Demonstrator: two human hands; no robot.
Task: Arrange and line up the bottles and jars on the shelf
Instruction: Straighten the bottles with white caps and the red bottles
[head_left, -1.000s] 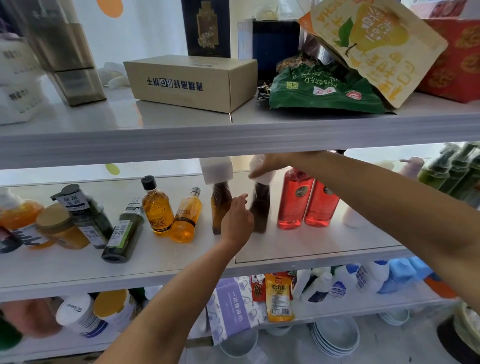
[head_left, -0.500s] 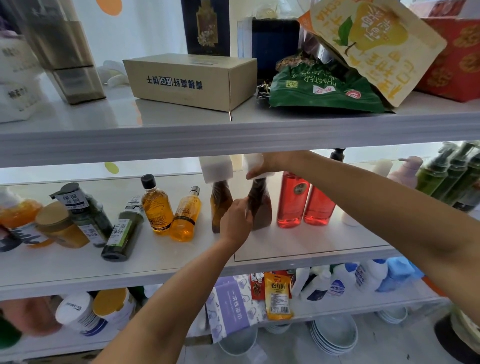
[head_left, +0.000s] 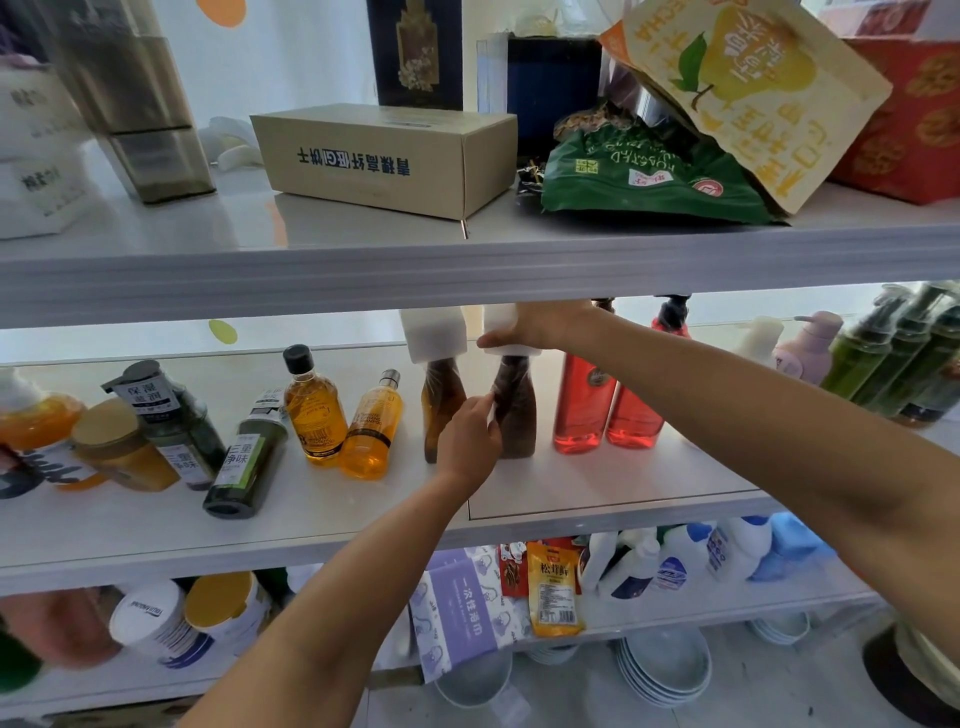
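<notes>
While the dark green bottle (head_left: 244, 467) labelled 三重净味 lies toppled at left, the task is unfinished; amber bottles (head_left: 314, 415) lean unaligned; left hand (head_left: 467, 439) pinches the brown bottle (head_left: 514, 410) low; right hand (head_left: 540, 325) grips its white cap; red bottles (head_left: 608, 405) already stand paired.

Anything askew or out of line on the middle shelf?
Yes. The dark green bottle with the white label lies on its side, and the small amber bottle with the silver cap leans instead of standing. No spills visible. The right hand and left hand hold the brown white-capped bottle.
</notes>
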